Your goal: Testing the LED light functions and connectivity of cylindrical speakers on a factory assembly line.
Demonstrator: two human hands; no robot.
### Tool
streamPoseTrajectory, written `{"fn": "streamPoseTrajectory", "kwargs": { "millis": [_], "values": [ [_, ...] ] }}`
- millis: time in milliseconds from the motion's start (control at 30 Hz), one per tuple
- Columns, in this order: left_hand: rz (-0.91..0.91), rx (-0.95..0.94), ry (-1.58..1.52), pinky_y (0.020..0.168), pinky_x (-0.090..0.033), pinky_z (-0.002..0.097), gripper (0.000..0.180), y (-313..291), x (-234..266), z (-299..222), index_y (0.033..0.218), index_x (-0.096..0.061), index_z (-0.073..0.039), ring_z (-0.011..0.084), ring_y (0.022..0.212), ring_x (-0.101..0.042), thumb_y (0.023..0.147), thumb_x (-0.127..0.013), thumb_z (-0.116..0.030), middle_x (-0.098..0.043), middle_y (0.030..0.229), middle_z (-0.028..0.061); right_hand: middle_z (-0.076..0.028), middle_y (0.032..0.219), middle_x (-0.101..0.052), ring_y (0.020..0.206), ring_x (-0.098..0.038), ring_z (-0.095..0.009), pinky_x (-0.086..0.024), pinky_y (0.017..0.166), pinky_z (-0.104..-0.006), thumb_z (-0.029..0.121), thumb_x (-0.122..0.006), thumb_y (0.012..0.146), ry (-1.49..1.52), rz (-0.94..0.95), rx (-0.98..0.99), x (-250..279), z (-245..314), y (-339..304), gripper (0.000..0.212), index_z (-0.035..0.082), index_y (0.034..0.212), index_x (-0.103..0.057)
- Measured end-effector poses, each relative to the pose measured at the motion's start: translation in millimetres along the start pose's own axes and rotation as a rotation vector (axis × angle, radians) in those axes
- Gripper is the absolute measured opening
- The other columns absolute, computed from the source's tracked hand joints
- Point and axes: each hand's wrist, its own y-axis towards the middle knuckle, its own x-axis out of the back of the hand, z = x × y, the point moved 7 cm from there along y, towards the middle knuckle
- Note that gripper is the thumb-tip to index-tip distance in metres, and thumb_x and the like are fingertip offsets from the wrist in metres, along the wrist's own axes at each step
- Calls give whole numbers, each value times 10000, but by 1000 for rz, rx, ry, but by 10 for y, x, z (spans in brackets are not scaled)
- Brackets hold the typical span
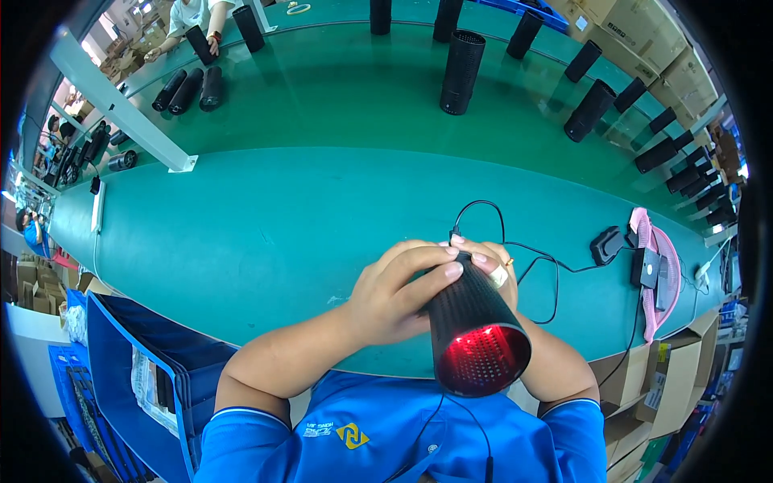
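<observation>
Both of my hands hold a black perforated cylinder point(451, 328) above the near edge of the table, tilted with its wide end toward me. Red light glows inside that end, on a surface dotted with small holes. My left hand point(398, 290) wraps the cylinder's left side, thumb and fingertips pressed at its far end. From the right, my right hand point(501, 275) grips the same far end; a light-coloured wrap covers one of its digits. A thin black cable's plug point(456, 235) meets the far end by my fingertips. Whether it is plugged in is hidden.
The cable runs right toward black adapters point(644, 267) beside a pink-rimmed basket point(668, 286). Across the green conveyor point(338, 105) stand and lie several similar cylinders point(463, 72). A white post point(121, 101) rises at left. A blue bin point(129, 354) is at lower left. Another person point(193, 20) works opposite.
</observation>
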Motion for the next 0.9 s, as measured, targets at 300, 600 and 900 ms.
{"fn": "streamPoseTrajectory", "kwargs": {
  "millis": [300, 600, 900],
  "values": [
    [-19, 6, -4, 737, -502, 328, 592, -22, 45, 9, 1169, -539, -102, 273, 920, -574, 615, -748, -105, -542, 1141, 100, -148, 1213, -554, 980, -563, -267, -440, 843, -367, 81, -747, 644, -6, -17, -21, -45, 32, 54, 677, 109, 1232, -413],
    [0, 34, 13, 739, -503, 327, 607, -24, 42, 29, 1172, -536, -100, 273, 925, -575, 604, -750, -98, -546, 1138, 99, -147, 1198, -564, 992, -572, -269, -424, 862, -362, 66, -735, 659, -1, 2, -66, -68, -22, 14, 653, 96, 1227, -414],
    [-18, 37, 11, 732, -506, 329, 606, 1, 84, 27, 1167, -533, -99, 274, 913, -583, 602, -750, -88, -554, 1124, 96, -145, 1198, -564, 1009, -576, -265, -413, 868, -355, 60, -737, 657, 44, 14, -100, -122, -57, -6, 654, 98, 1225, -416]
  ]
}}
